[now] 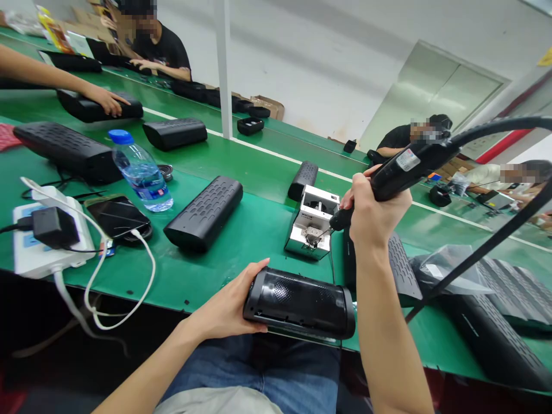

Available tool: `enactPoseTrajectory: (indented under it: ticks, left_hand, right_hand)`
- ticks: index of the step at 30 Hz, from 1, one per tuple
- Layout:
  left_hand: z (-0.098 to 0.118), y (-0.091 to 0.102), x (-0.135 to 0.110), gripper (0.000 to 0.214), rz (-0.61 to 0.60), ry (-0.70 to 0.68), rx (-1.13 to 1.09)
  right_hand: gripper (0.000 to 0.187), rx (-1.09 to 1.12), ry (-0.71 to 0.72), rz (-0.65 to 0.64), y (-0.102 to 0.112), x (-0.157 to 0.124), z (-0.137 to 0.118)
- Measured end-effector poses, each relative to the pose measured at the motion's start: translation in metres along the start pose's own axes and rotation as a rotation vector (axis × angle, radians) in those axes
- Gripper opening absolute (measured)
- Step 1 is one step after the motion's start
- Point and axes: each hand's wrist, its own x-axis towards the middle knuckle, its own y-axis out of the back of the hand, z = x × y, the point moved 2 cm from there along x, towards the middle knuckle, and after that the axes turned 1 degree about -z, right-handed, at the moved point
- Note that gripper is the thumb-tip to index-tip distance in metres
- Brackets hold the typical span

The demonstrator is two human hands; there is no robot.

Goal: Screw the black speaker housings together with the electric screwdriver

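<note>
Lap in blue jeans [297, 368] nearest, one. Just above it, one black casing [302, 302], perforated face up, at the near edge of the green bench [267, 224]. Left hand [228, 299]: half closed around the casing's left end, thumb on top, fingers beneath. Right hand [379, 213]: wrapped round one black cabled driver [401, 172], bit angled down to the front of one silver screw feeder [297, 238] (contact at the tip: cannot tell). Left of and behind the feeder: one blue-capped bottle [146, 178], one phone [116, 214], one white power strip [32, 259], four textured black housings [207, 213]. A fifth sits under one co-worker's hand [106, 100]. More housings overlap at right (count uncertain). At least three people [168, 52] beyond.
</note>
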Motion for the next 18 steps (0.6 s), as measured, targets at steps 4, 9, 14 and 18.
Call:
enactPoseTrajectory:
  ticks: [4, 9, 14, 18]
  left_hand:
    - [0.001, 0.001, 0.001, 0.145, -0.005, -0.003, 0.013]
    - [0.004, 0.001, 0.001, 0.146, -0.020, -0.013, -0.005]
    - [0.003, 0.001, 0.001, 0.143, -0.003, -0.025, -0.014]
    - [0.002, 0.001, 0.001, 0.139, -0.001, -0.029, -0.008]
  right_hand:
    - [0.016, -0.010, -0.012, 0.037, 0.000, 0.003, 0.000]
    - [0.017, 0.015, -0.038, 0.032, -0.001, 0.006, 0.001]
    - [0.018, 0.047, -0.074, 0.017, 0.001, 0.001, -0.002]
    - [0.017, 0.049, -0.100, 0.027, 0.007, -0.008, -0.033]
